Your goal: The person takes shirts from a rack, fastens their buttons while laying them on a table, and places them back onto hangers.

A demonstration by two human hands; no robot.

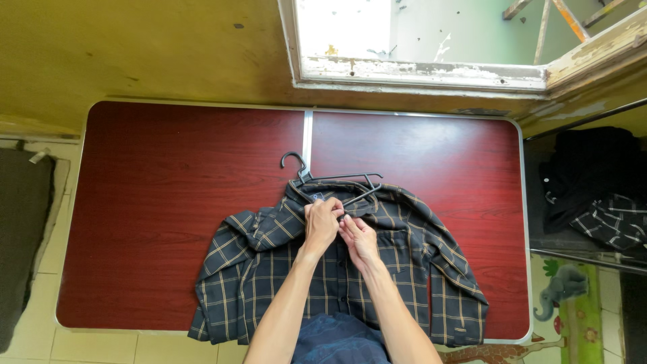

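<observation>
two bare hands are brought together at the collar of a dark plaid button-up shirt with thin yellow lines point(269, 269), which is laid front-up on a dark red wood-grain folding table with a pale metal rim point(168, 202). the left hand point(322, 222) is curled, its fingertips pinched on the fabric at the top of the placket, just under the collar. the right hand point(360, 241) is set just beside it, fingers bent and pressed to the same spot; whether a button is gripped cannot be told. a black plastic clothes hanger point(330, 180) is partly tucked into the neck of the shirt, its hook pointed toward the far edge of the table. the sleeves are spread outward to both sides, and the hem is draped over the near edge. a heap of dark clothing point(593, 189) is seen to the right of the table, well apart from it.
</observation>
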